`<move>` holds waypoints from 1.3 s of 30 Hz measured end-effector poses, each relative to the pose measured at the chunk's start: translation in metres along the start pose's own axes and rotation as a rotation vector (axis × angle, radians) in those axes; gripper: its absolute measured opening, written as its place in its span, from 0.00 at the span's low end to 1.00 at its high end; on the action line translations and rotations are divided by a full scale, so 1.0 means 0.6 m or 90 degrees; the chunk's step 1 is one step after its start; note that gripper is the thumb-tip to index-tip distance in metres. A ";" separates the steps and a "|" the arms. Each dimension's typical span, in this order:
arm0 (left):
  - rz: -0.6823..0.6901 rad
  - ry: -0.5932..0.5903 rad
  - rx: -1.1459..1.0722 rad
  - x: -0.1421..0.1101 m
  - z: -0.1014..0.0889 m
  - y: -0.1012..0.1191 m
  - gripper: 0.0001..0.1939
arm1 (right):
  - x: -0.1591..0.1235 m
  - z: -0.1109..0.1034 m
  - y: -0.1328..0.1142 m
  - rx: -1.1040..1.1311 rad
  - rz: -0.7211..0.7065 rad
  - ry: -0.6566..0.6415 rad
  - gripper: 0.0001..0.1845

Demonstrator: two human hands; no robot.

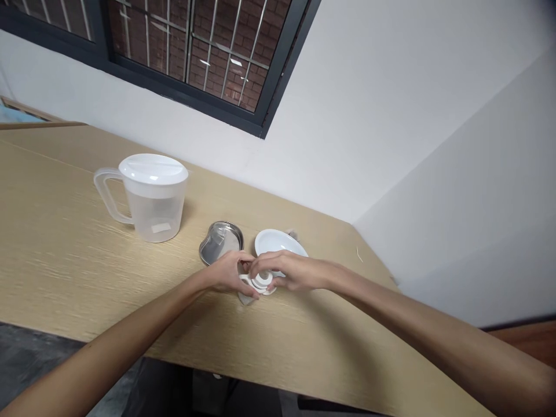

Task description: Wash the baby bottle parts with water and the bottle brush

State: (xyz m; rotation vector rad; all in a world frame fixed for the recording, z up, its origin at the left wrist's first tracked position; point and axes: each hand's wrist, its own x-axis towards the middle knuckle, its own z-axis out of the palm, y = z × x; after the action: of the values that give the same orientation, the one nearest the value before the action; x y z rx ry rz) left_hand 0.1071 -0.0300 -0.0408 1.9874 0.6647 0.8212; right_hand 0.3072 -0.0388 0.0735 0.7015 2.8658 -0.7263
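Both hands meet over the table around a small white round piece [262, 280] with concentric rings and a loop-like part on its left; its exact kind cannot be made out. My left hand [228, 271] is curled at its left side, thumb below and fingers above. My right hand [289, 270] grips it from the right, fingertips bent over the top and the thumb at the near edge. Fingers hide part of the piece. A clear-looking corner of something [246, 299] shows below it. Just beyond the hands are a kidney-shaped metal tray [209, 252] and a white bowl [273, 239].
A translucent lidded plastic pitcher [157, 202] stands at the left back, its handle pointing left. A thin white strip [359, 254] lies on the wooden table [108, 278] at right. A wall [325, 145] and a barred window border the table's far side.
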 end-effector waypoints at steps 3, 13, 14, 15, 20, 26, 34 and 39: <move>-0.005 0.024 0.056 0.000 0.001 -0.006 0.24 | 0.004 -0.006 -0.002 0.000 0.025 -0.012 0.24; -0.001 0.054 0.107 -0.002 0.005 -0.007 0.28 | 0.048 0.009 -0.064 -0.267 0.351 -0.026 0.23; -0.006 0.056 0.108 -0.002 0.005 -0.008 0.29 | 0.057 0.010 -0.072 -0.265 0.396 -0.014 0.22; -0.011 0.058 0.109 -0.003 0.005 -0.009 0.30 | 0.066 0.009 -0.079 -0.261 0.431 -0.006 0.21; -0.004 0.067 0.106 -0.005 0.005 -0.012 0.32 | 0.100 -0.008 -0.112 -0.191 0.579 -0.079 0.33; 0.048 0.052 0.093 -0.002 0.007 -0.010 0.30 | 0.068 -0.019 -0.114 -0.277 0.513 -0.033 0.34; -0.020 0.075 0.070 -0.007 0.010 -0.011 0.39 | 0.025 -0.013 -0.067 -0.201 0.163 -0.072 0.22; -0.037 0.099 0.065 -0.009 0.016 -0.011 0.38 | 0.059 0.006 -0.075 -0.234 0.349 -0.059 0.22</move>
State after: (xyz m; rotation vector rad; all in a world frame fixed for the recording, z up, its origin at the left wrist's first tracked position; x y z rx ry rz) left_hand 0.1101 -0.0356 -0.0519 1.9990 0.8656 0.9285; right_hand 0.2550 -0.0613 0.0823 1.2628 2.4319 -0.1464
